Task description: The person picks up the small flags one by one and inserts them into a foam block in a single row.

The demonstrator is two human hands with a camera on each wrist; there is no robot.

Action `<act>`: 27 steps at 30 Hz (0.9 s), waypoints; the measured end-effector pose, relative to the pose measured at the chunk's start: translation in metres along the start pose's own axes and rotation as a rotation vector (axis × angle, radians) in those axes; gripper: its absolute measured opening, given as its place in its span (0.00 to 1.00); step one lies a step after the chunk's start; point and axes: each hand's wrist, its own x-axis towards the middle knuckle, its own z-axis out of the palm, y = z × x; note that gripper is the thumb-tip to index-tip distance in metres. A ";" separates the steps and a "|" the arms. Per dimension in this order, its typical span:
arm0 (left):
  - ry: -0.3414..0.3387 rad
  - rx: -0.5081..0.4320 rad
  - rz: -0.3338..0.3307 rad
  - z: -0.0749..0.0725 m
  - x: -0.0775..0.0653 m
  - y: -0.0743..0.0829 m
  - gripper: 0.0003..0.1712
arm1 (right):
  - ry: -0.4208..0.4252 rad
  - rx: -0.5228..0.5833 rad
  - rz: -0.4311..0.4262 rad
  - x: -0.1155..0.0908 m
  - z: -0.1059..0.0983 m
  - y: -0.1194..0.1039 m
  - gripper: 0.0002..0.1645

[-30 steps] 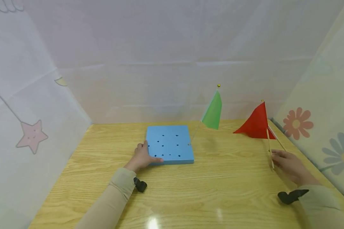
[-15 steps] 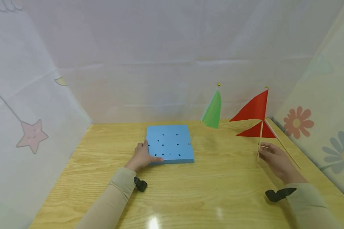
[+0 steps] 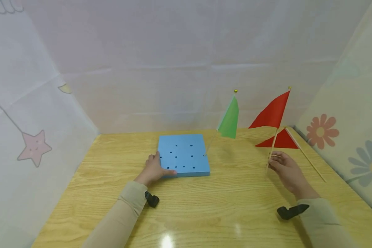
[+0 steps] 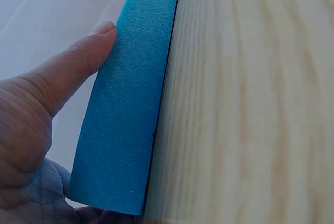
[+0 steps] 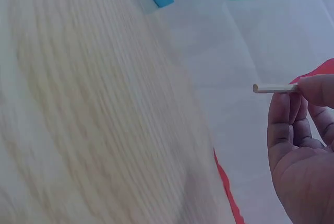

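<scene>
A flat blue board [image 3: 186, 151] with several small holes lies on the table. My left hand [image 3: 153, 169] holds its front left corner, thumb along the front edge and fingers at the left side. In the left wrist view, the thumb rests on the upper edge of the blue board [image 4: 125, 98]. My right hand [image 3: 286, 170] pinches the thin wooden stick of a red flag [image 3: 271, 112], which stands raised and leans right. The lower end of the stick [image 5: 274, 88] pokes out past the fingertips in the right wrist view. A green flag [image 3: 230, 119] leans from the board's right edge.
A second red flag [image 3: 283, 140] lies on the wooden table [image 3: 229, 206] beyond my right hand, its stick [image 3: 310, 158] slanting towards the right edge. White printed cloth [image 3: 161, 69] closes off the back and both sides.
My right hand has lifted one red flag off the other and moved left with it, the stick now tilting right. The second red flag stays on the table. My left hand has not moved.
</scene>
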 end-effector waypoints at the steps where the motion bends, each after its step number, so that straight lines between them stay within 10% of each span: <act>1: 0.001 0.000 -0.001 0.000 0.000 0.000 0.76 | 0.003 -0.030 -0.005 0.000 0.003 -0.001 0.11; 27: -0.017 -0.001 0.017 0.000 -0.001 -0.003 0.76 | -0.011 -0.246 -0.199 0.000 0.058 -0.031 0.11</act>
